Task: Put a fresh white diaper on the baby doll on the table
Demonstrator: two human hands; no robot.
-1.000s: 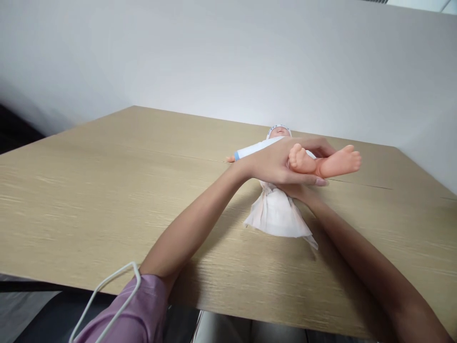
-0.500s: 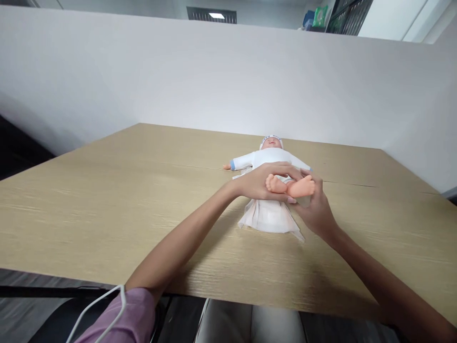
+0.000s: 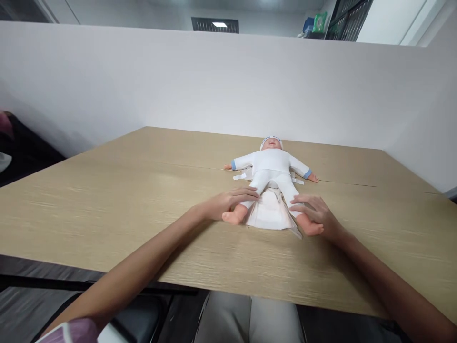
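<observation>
Baby doll (image 3: pixel 272 160) on worktop (image 3: pixel 107 205), right of frame centre, head toward far edge, feet toward near edge, arms out to both sides. Open diaper (image 3: pixel 270 213) under doll, front flap between the legs toward bottom of frame; tabs left and right of the waist. Left grip (image 3: pixel 224 204) on the doll's leg at frame left, right grip (image 3: pixel 319 214) on the other. Partition (image 3: pixel 214 85) behind worktop, across upper frame; packet (image 3: pixel 319 23) beyond it, upper right. Lap (image 3: pixel 250 314) bottom centre, chair (image 3: pixel 139 314) to its left.

White-suited doll (image 3: pixel 272 160) face-up on open diaper (image 3: pixel 269 213)
</observation>
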